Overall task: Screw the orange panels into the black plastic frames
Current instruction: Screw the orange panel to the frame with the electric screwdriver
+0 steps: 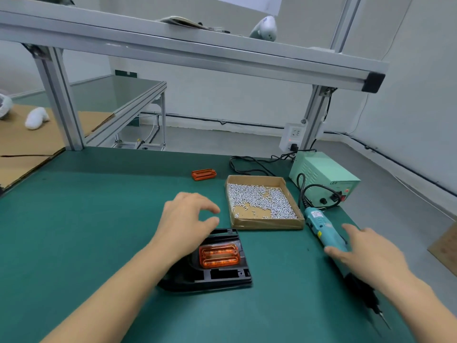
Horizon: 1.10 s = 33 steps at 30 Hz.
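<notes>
The right hand (366, 251) is hovering with fingers spread and relaxed directly over the teal electric screwdriver (326, 233), grasping nothing yet, though whether the thumb is already touching the barrel is hard to tell; the tool is lying flat on the green table (86, 219) with its long axis running diagonally, cord end pointing away toward the pale green power supply (324, 177) and dark bit end pointing toward the person's right, so this hand is plainly the nearer one and, judging by the pose, a wrap around the barrel is what is coming; the left hand (188, 219) is floating loosely open above the far edge of the black plastic frame (222, 276), its fingers curled slightly and holding nothing; inside the frame an orange panel (218, 255) is sitting in its recess, translucent, glossy and ribbed, a rounded rectangle against matte moulded plastic; a second orange panel (204, 174) is lying well apart, farther back; the shallow cardboard tray (267, 225) of small bright metal screws (259, 199) is standing between frame and power supply, just beside the screwdriver.
</notes>
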Available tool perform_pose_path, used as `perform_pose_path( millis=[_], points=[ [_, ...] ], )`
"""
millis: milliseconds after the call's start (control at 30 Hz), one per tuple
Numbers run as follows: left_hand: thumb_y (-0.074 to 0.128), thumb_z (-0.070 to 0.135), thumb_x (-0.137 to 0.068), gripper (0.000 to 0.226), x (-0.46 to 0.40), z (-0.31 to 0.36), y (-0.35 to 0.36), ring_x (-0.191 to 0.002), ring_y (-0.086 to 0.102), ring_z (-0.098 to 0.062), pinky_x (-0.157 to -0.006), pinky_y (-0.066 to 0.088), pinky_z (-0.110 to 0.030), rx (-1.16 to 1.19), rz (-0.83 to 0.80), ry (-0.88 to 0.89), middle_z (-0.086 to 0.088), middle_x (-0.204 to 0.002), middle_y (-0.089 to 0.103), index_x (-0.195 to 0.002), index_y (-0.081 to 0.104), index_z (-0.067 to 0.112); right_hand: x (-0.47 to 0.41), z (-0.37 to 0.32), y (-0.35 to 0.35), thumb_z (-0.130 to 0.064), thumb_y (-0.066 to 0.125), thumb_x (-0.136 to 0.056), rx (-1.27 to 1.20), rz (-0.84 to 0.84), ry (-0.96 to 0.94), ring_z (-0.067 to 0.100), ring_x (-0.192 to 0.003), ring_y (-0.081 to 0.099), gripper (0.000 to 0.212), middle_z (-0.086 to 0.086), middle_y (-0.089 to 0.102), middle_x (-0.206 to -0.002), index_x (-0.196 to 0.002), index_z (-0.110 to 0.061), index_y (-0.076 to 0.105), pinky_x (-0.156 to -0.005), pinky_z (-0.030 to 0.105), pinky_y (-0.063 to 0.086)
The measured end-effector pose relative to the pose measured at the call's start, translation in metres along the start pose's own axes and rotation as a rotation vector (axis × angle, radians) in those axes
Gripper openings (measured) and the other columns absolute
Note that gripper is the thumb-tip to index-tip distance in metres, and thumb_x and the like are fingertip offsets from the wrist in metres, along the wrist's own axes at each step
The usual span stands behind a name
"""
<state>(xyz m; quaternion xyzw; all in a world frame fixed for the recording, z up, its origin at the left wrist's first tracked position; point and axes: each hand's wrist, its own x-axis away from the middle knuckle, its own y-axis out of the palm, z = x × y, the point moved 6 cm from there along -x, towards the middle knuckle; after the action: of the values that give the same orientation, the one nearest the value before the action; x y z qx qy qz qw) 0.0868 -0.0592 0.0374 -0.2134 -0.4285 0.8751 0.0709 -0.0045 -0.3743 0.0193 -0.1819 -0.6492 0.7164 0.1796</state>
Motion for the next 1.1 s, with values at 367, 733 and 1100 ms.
perform_pose_path(
  millis=[367,733,1100],
  points=[
    [0.065,0.022,-0.089,0.012,-0.086,0.037,0.08,-0.099,0.053,-0.014,-0.098,0.031,-0.034,-0.085,-0.187,0.006,0.008,-0.098,0.07,-0.094,0.074,0.028,-0.007,0.018,0.024,-0.046,0.063,-0.083,-0.434,-0.161,0.047,0.011,-0.069,0.058,0.047,-0.007,0.061,-0.085,-0.126,-0.03,0.049,-0.055,0.022,0.042],
    [0.066,0.02,-0.085,0.015,-0.102,0.039,0.109,-0.097,0.05,-0.014,-0.091,0.025,-0.032,-0.258,-0.203,0.076,0.011,-0.087,0.071,-0.083,0.075,0.032,0.021,0.01,0.016,-0.014,0.069,-0.061,-1.606,-0.23,-0.112,0.014,-0.048,0.044,0.045,0.008,0.05,-0.062,-0.102,-0.003,0.056,-0.043,0.024,0.044],
    [0.058,0.018,-0.09,0.014,-0.11,0.05,0.12,-0.101,0.049,-0.02,-0.098,0.025,-0.038,-0.454,-0.29,0.225,0.002,-0.096,0.068,-0.088,0.07,0.025,0.01,-0.016,-0.029,-0.008,0.06,-0.069,-2.148,-0.041,-0.18,0.006,-0.041,0.035,0.037,-0.003,0.043,-0.064,-0.103,-0.017,0.052,-0.038,0.021,0.039]
  ],
)
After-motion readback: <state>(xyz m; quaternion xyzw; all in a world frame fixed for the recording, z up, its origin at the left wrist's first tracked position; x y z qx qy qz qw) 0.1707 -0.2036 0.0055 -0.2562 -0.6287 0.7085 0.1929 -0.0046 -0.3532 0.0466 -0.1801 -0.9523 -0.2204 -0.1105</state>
